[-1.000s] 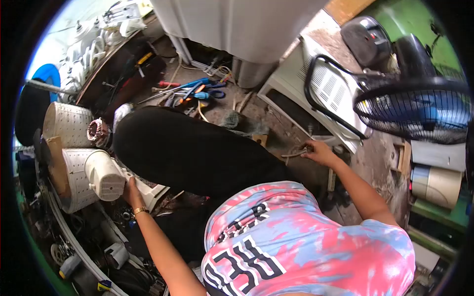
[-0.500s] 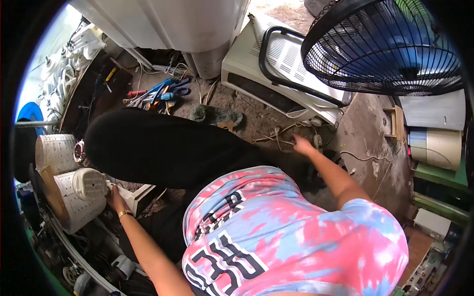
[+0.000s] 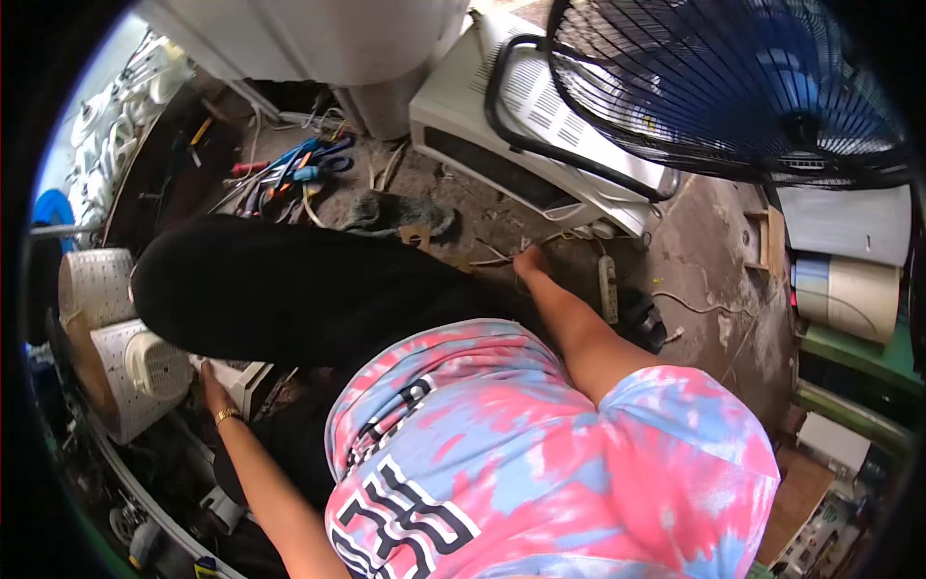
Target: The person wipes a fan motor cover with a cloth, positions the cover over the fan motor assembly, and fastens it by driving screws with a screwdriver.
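At the lower left, my left hand (image 3: 216, 394) is closed on a white fan body (image 3: 159, 367) with a round, vented motor housing and a boxy lower part. My thumb shows; the other fingers are mostly hidden behind it. My right hand (image 3: 529, 262) is low over the floor beyond my thigh, its fingers drawn together at a white cord (image 3: 555, 236). The exact grip is small and partly blurred. To the right of that hand lies a white power strip (image 3: 607, 289).
A black-caged fan (image 3: 733, 106) looms at upper right, beside a white microwave-like appliance (image 3: 453, 135). Pliers and screwdrivers (image 3: 289, 174) and a grey rag (image 3: 400, 214) lie on the floor. Perforated white drums (image 3: 96, 285) stand at left.
My right hand has moved left along the floor to the cord and its fingers have drawn in. My left hand stays on the fan body. The whole view has shifted slightly.
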